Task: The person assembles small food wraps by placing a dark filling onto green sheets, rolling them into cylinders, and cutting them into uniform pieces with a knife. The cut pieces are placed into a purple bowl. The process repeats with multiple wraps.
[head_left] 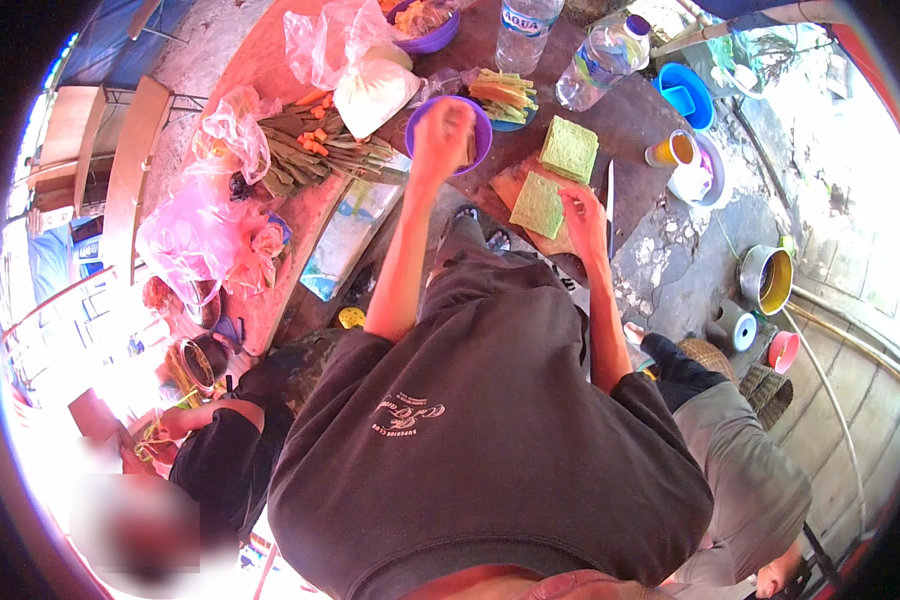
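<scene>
1. Green bread slice (537, 207), square and flat, lies on the cutting board (502, 187) upon the counter (632, 122), and here's the right hand (582, 207) right at its right-hand edge!
2. Right hand: fingers bent, fingertips at the slice's rim; whether they pinch it, I cannot tell from this view.
3. Over to the left hand (445, 128), curled above the purple bowl (485, 142), fingers pointing down towards its inside. Is anything between them? Cannot tell; the hand itself covers the spot.
4. Just behind the slice sits a stack of green bread (570, 148), squared up neatly, near the board's far end.
5. On the right flank, a long knife (610, 205) lies beside the board, and farther out stands a glass of orange drink (673, 150).
6. Beyond the bowl, yellow-green strips (503, 92) are heaped on a blue plate (516, 125), with two clear bottles behind: one at the far edge (525, 38), the other (602, 62) to its right.
7. Out left, a white-filled plastic bag (375, 92) rests beside a spread of long brownish-green pieces (315, 165), orange chunks (314, 140) lying on top.
</scene>
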A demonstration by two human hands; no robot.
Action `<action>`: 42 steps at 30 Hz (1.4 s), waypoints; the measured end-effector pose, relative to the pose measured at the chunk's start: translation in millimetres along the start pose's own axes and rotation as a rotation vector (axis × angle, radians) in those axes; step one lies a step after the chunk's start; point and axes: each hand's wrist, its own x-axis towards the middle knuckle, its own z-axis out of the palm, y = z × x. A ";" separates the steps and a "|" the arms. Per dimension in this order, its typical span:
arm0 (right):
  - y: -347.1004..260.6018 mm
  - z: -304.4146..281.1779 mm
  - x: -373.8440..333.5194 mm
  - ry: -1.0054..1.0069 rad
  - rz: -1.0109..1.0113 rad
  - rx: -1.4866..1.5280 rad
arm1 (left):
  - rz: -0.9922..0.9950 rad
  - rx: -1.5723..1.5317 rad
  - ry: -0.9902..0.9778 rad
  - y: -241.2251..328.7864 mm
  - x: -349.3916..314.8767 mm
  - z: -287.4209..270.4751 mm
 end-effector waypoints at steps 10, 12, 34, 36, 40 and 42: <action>0.9 -11.4 -16.2 -0.018 0.047 -0.001 | -0.236 0.682 0.002 -76.8 91.8 -12.7; 4.6 -13.1 -18.4 -0.005 0.076 0.052 | -0.225 0.698 0.002 -81.7 96.4 -11.9; -42.2 -16.1 16.5 -0.166 0.097 0.510 | 0.078 -0.047 0.063 51.1 59.5 7.2; -45.9 -13.3 25.0 -0.205 0.174 0.640 | -0.001 -0.137 -0.086 63.4 41.6 16.8; -46.1 -9.8 42.3 -0.308 0.379 1.091 | -0.148 -0.523 -0.354 75.2 14.3 49.7; -42.2 -6.6 43.4 -0.326 0.313 1.353 | -0.294 -0.818 -0.450 75.6 0.5 70.8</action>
